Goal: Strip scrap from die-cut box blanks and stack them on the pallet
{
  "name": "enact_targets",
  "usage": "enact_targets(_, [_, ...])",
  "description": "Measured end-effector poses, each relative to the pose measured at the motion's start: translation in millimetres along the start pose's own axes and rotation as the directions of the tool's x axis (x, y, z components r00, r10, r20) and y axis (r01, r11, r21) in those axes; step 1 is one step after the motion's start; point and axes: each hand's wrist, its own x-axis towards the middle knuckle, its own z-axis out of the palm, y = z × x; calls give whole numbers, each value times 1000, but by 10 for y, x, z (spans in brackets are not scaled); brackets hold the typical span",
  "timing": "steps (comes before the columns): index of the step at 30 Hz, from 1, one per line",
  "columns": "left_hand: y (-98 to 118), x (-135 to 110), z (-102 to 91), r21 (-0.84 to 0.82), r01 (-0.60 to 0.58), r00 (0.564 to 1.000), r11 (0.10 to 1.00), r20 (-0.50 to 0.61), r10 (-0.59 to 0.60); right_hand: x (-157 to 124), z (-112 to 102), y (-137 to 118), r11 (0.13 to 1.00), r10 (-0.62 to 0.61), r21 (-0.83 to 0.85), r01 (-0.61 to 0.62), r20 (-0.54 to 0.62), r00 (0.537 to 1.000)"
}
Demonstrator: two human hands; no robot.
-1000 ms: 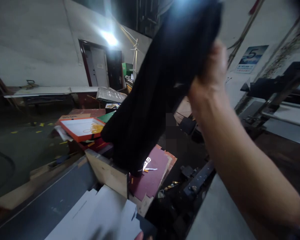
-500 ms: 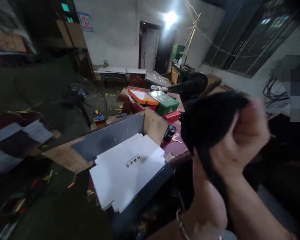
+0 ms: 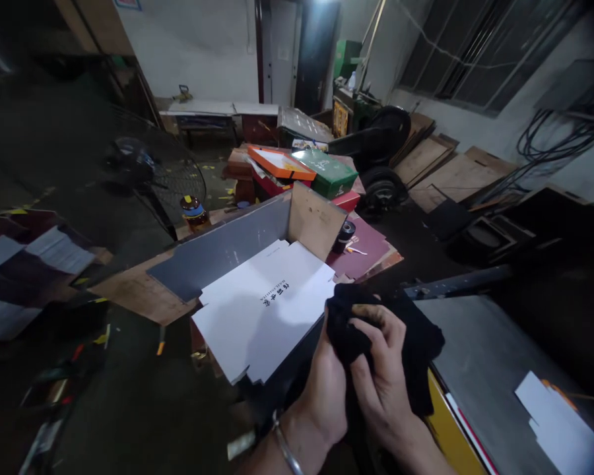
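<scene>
Black cloth (image 3: 349, 330), soft and matt, bunched into thick folds with a looser part trailing to the right. Where exactly is it?

Held up in front of the person, between the stacked white sheets (image 3: 264, 310) and the grey worktop (image 3: 480, 336). I can't tell whether its trailing part touches the worktop.

And the hands?

Both are closed on it. The right grip (image 3: 383, 369) curls its fingers into the folds; the left grip (image 3: 324, 392) clasps the near side, most of its fingers hidden. A smooth, shiny metal bangle (image 3: 286, 447) circles the left wrist.

What are the sheets like?

Flat and smooth, notched at the corners, with black characters printed on top. A long grey panel (image 3: 222, 254) stands along their far side, meeting a bare wooden board (image 3: 317, 221).

Beyond that?

A round black roll (image 3: 345, 232), then a glossy green box (image 3: 327, 173) beside a shallow orange-rimmed tray (image 3: 282, 175).
</scene>
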Motion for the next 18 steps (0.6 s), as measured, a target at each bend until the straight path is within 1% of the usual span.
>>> enact_targets(1, [18,-29,-148,13,36,999,999,9,-36,7,145,81,998,63,21,-62,-30,998])
enact_targets(2, [54,-71,-310,41,109,994,993,30,-110,23,291,181,990,138,41,-136,-49,989])
enact_targets(4, [195,-152,-680,157,275,957,949,54,-286,67,581,415,960,276,61,-272,-68,959])
enact_targets(5, [300,-168,-882,244,318,943,916,18,-332,85,725,533,946,322,57,-318,-72,944])
enact_targets(6, [423,-153,-1087,374,296,953,879,-58,-296,95,871,636,937,350,47,-347,-74,934])
enact_targets(7, [557,-98,-1286,532,211,977,820,-147,-156,95,1022,715,932,363,29,-362,-66,929])
enact_targets(8, [694,0,-1473,703,111,978,703,-204,49,84,1181,763,931,364,0,-364,-46,930])
enact_targets(9, [823,137,-1640,858,18,946,513,-182,270,60,1350,776,935,353,-38,-354,-10,935])
enact_targets(10, [934,308,-1784,932,-38,901,360,-124,416,24,1528,756,941,333,-84,-329,44,942])
enact_targets(11, [1019,501,-1904,973,-85,864,216,-36,503,-24,1712,709,947,308,-134,-293,112,945])
enact_targets(12, [1074,704,-2003,986,-129,842,102,54,537,-81,1895,645,952,278,-186,-244,186,942])
enact_targets(13, [1097,904,-2088,986,-168,837,22,131,531,-146,2068,578,955,243,-235,-183,261,934])
enact_targets(15, [1063,1252,-2241,967,-220,848,-127,254,466,-278,2336,491,951,172,-307,-46,395,903])
enact_targets(16, [1018,1386,-2319,956,-228,855,-182,286,433,-334,2409,496,943,147,-331,12,450,881])
enact_targets(17, [966,1487,-2397,947,-227,860,-227,304,409,-374,2433,544,933,139,-355,52,492,860])
enact_targets(18, [915,1557,-2474,939,-220,862,-264,314,398,-393,2405,637,920,153,-385,70,519,841])
